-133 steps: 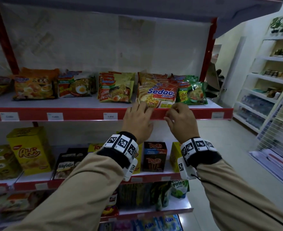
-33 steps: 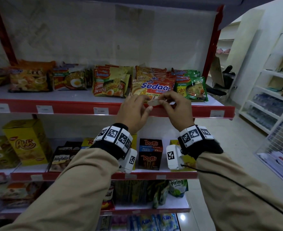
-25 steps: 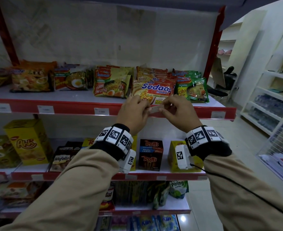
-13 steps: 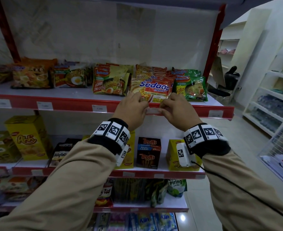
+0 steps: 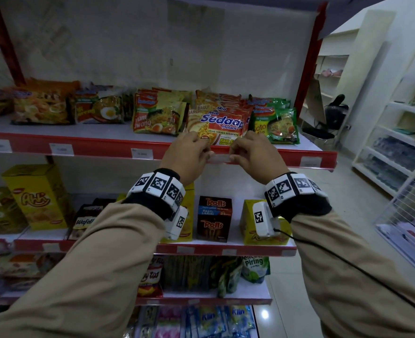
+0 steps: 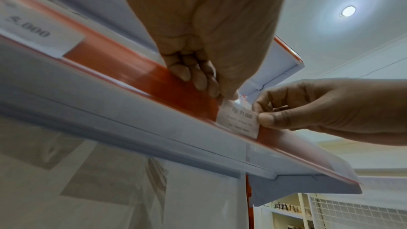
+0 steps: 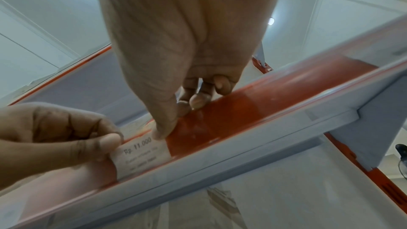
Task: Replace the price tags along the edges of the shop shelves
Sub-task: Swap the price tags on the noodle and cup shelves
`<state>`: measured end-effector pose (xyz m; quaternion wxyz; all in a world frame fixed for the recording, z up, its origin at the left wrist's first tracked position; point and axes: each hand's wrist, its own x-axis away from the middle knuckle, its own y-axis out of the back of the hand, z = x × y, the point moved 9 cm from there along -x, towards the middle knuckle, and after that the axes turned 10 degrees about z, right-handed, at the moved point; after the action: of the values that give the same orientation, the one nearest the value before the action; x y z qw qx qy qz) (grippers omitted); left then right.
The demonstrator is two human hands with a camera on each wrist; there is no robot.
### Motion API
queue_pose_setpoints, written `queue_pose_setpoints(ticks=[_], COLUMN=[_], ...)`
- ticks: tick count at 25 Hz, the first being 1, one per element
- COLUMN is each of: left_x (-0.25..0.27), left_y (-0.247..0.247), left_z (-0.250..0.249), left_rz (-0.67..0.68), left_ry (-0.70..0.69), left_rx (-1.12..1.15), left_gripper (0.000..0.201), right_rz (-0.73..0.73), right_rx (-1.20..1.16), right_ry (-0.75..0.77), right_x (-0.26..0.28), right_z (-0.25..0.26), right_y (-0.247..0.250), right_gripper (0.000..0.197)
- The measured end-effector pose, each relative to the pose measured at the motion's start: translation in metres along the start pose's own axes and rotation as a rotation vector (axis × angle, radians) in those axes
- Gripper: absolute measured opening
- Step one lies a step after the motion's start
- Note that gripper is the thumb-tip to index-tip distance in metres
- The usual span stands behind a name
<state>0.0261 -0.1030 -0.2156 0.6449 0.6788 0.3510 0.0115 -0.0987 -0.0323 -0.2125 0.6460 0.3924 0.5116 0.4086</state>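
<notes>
A small white price tag (image 5: 220,157) reading "Rp. 11.000" lies against the red edge strip (image 5: 104,148) of the noodle shelf, its lower edge in the strip's bottom channel. My left hand (image 5: 207,154) pinches the tag's left end between thumb and forefinger. My right hand (image 5: 232,156) pinches its right end. From the left wrist, the tag (image 6: 239,121) sits between my left thumb and my right hand (image 6: 262,116). From the right wrist, the tag (image 7: 141,156) shows with my left hand (image 7: 110,144) at its end and my right thumb on its top corner.
Other white tags (image 5: 141,153) (image 5: 61,149) (image 5: 310,161) sit along the same strip. Noodle packs (image 5: 216,123) lie just behind my hands. Snack boxes (image 5: 213,218) stand on the shelf below. White shelving (image 5: 397,142) lines the aisle at the right.
Both hands have brought the tag down from in front of the noodle packs onto the red edge strip, still holding it by its two ends.
</notes>
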Motion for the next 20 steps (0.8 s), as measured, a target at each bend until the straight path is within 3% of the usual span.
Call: queue_pose_setpoints(ticks=[14, 20], left_x=[-0.001, 0.002], left_y=[0.005, 0.011], left_z=[0.001, 0.000], left_rz=[-0.023, -0.053], left_ry=[-0.041, -0.068], left_rx=[-0.025, -0.012], left_gripper=[0.024, 0.017], right_rz=[-0.063, -0.115], right_rx=[-0.001, -0.093], right_ry=[-0.016, -0.045], right_x=[0.005, 0.008], right_z=[0.005, 0.001], right_y=[0.000, 0.006], right_gripper=[0.012, 0.021])
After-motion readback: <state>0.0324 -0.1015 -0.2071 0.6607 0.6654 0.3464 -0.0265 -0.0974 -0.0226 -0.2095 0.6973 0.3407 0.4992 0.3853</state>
